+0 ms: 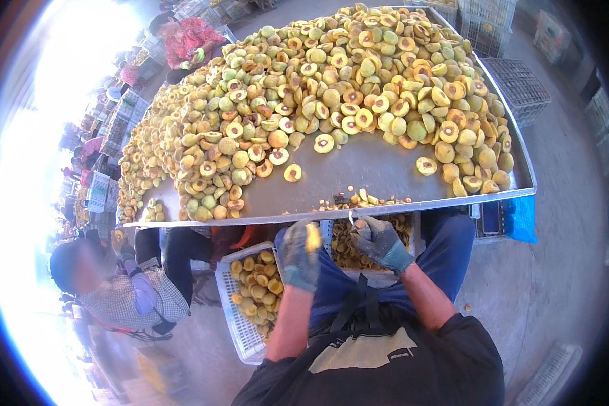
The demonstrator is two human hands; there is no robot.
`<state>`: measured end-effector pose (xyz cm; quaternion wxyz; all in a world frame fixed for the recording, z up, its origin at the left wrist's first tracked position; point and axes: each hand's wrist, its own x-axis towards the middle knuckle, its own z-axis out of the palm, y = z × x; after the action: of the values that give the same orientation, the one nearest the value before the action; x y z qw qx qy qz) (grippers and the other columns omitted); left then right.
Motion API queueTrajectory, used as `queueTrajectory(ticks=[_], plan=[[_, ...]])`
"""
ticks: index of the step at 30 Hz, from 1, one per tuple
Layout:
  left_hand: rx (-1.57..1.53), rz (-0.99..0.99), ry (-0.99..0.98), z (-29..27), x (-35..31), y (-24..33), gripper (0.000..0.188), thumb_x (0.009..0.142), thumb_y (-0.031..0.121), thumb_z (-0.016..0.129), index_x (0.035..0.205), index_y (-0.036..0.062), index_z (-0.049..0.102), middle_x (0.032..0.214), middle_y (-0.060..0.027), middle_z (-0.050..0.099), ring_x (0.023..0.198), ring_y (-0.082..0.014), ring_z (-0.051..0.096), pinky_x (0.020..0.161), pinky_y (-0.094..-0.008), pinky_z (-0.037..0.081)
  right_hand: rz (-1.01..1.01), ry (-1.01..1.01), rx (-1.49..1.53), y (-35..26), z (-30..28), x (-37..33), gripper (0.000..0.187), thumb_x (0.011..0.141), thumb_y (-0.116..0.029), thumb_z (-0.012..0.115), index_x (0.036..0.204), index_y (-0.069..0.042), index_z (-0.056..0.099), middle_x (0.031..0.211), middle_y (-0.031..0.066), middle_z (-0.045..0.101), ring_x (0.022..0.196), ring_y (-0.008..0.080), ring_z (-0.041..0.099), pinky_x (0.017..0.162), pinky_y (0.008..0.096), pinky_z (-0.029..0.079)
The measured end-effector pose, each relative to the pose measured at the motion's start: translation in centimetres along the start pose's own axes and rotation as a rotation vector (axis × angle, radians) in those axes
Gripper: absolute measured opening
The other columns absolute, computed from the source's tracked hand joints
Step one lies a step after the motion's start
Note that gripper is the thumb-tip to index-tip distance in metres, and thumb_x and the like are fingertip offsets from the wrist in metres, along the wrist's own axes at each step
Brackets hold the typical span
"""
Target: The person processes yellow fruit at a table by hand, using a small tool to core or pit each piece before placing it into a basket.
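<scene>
My left hand (pixel 300 256), in a grey glove blurred by motion, is closed on a yellow peach half (pixel 313 237) just below the table's front edge. My right hand (pixel 381 242), also gloved, grips a small hand tool with a curved, pale metal tip (pixel 351 217); its handle is hidden in the fist. Ahead, a large heap of halved peaches (pixel 331 74), many with brown pits showing, covers much of the metal table (pixel 358 169). Pits and scraps (pixel 365 199) lie along its front lip.
By my left leg stands a white crate (pixel 240 335) of peach halves. Between my knees another container holds pits and scraps (pixel 345 254). A co-worker (pixel 132 291) sits at my left; another person (pixel 189 40) is beyond the table. Grey crates (pixel 517 84) stand right, with a blue bag (pixel 523 220) nearer.
</scene>
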<state>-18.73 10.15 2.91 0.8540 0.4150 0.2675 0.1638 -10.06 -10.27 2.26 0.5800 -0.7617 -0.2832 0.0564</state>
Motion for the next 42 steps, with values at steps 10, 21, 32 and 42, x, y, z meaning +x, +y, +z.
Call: queueTrajectory(ticks=[10, 21, 32, 42], plan=[[1.671, 0.334, 0.573, -17.8, -2.3, 10.9, 0.031, 0.088, 0.034, 0.066, 0.093, 0.0046, 0.072, 0.086, -0.0164, 0.072, 0.084, -0.0304, 0.071, 0.078, -0.0415, 0.053, 0.151, -0.303, -0.476, 7.3, -0.8, -3.1, 0.034, 0.091, -0.039, 0.061, 0.079, -0.006, 0.06, 0.076, 0.0217, 0.064, 0.072, 0.0428, 0.063, 0.066, 0.0526, 0.048], [1.583, 0.684, 0.151, -11.4, 21.8, 2.6, 0.049, 0.086, 0.044, 0.063, 0.115, 0.0046, 0.067, 0.112, -0.0202, 0.068, 0.104, -0.0368, 0.065, 0.089, -0.0451, 0.05, 0.261, -0.233, -0.249, 4.6, -0.9, -2.1, 0.027, 0.089, -0.033, 0.068, 0.092, -0.007, 0.06, 0.083, 0.0191, 0.068, 0.082, 0.0405, 0.066, 0.07, 0.0483, 0.051], [1.605, 0.455, -0.009, 0.1, 25.4, -4.9, 0.033, 0.084, 0.034, 0.065, 0.109, 0.0137, 0.067, 0.102, -0.0141, 0.07, 0.091, -0.0359, 0.068, 0.081, -0.0459, 0.054, 0.295, -0.23, -0.244, 4.5, -0.6, -3.3, 0.027, 0.088, -0.033, 0.07, 0.093, -0.007, 0.062, 0.088, 0.0187, 0.069, 0.083, 0.0381, 0.068, 0.072, 0.0452, 0.052], [-0.37, -0.249, -0.354, 4.5, 9.0, -4.1, 0.029, 0.091, 0.02, 0.059, 0.113, 0.0012, 0.061, 0.109, -0.0181, 0.065, 0.1, -0.0334, 0.066, 0.085, -0.0506, 0.058, 0.157, -0.096, -0.036, 1.1, -0.8, -2.8, 0.02, 0.098, -0.023, 0.058, 0.1, -0.003, 0.06, 0.073, 0.0104, 0.056, 0.068, 0.0208, 0.055, 0.066, 0.0354, 0.046]])
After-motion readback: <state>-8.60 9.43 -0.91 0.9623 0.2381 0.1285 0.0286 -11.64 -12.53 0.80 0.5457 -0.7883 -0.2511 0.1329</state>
